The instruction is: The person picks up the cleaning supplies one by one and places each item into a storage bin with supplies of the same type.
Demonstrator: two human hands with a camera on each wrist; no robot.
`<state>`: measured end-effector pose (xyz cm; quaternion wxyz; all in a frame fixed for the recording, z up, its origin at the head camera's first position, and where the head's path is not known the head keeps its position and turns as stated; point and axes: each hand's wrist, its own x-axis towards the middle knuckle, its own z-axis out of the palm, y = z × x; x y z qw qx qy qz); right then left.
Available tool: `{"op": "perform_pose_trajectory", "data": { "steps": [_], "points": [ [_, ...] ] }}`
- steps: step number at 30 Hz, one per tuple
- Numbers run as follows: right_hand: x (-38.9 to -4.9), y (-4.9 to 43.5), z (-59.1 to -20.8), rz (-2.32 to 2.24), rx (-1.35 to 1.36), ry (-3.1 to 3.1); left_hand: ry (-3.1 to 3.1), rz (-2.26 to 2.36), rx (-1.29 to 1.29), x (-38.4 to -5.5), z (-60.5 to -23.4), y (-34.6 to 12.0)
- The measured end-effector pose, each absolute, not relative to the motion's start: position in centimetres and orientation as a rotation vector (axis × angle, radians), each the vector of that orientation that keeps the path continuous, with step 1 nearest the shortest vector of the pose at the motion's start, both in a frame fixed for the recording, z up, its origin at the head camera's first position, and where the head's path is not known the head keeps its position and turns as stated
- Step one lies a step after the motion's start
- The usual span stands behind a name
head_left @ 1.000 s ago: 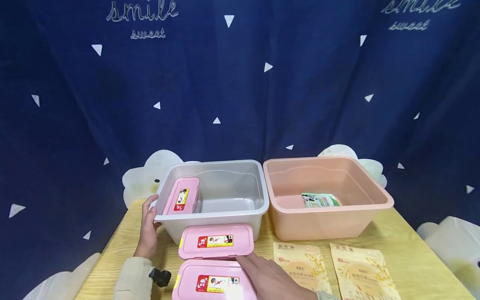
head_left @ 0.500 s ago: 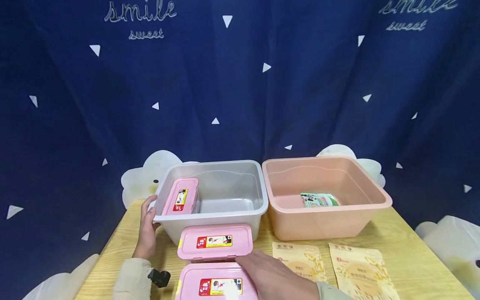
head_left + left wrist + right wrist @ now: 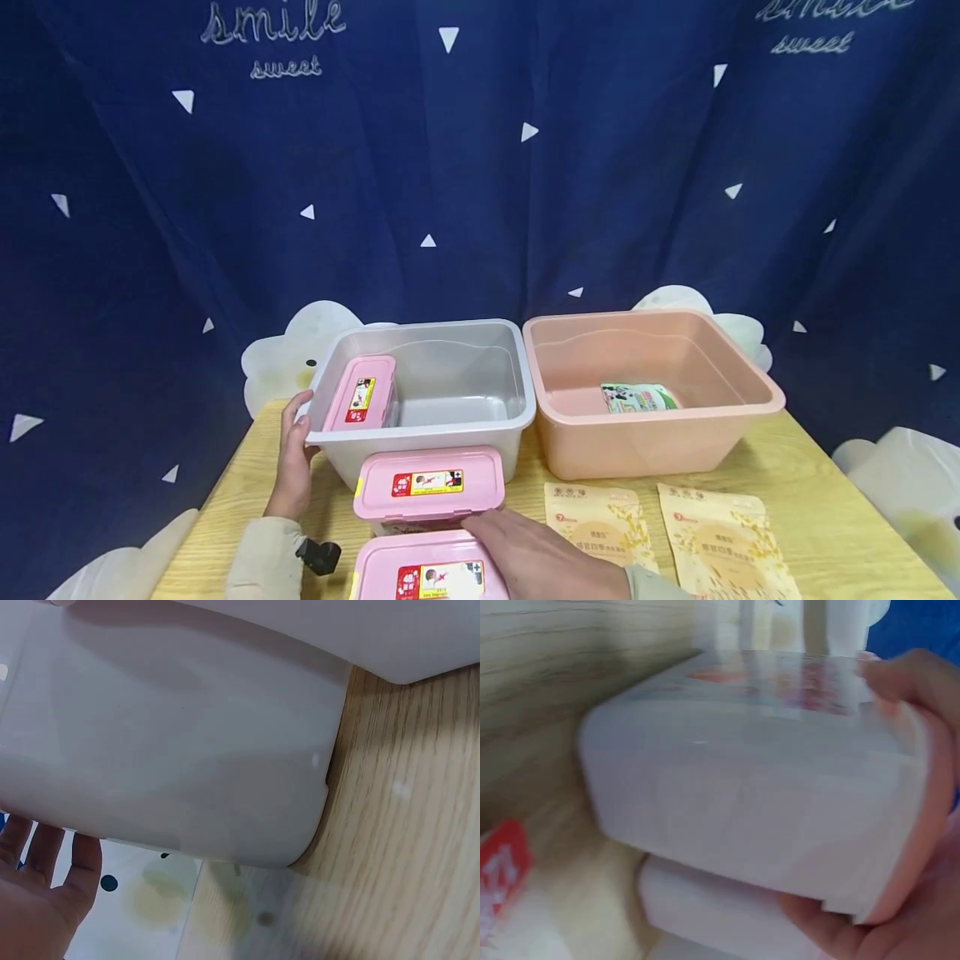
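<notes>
My left hand [image 3: 292,462] holds the left rim of a grey plastic tub [image 3: 427,429], its fingers bent over the edge. My right hand [image 3: 551,557] grips the right end of the nearest pink-lidded box [image 3: 420,554]. In the right wrist view this whitish box [image 3: 757,787] is pinched just under its lid, fingers on one side and thumb on the other. Behind it a second pink-lidded box [image 3: 429,482] stands against the tub's front. A third pink-lidded box [image 3: 362,392] is inside the tub at the left. The near box's front is cut off in the head view.
A peach tub [image 3: 652,442] stands right of the grey one, with a green and white packet [image 3: 637,397] inside. Two beige pouches, a left pouch [image 3: 600,525] and a right pouch [image 3: 727,537], lie flat on the wooden table [image 3: 787,475]. A dark blue curtain [image 3: 480,167] hangs behind.
My right hand has drawn the nearest box slightly towards me, and the gap to the box behind has widened. My left hand has stayed on the grey tub's rim.
</notes>
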<state>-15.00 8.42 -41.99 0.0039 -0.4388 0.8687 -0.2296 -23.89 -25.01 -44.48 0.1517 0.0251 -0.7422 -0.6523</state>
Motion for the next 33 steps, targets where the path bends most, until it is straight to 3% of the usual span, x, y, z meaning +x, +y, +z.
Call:
{"op": "perform_pose_trajectory", "data": {
  "steps": [33],
  "points": [
    [-14.5, 9.1, -42.1, -0.865, -1.237, 2.660, -2.179, -1.849, 0.064, -23.4, -44.4, -25.2]
  ]
}}
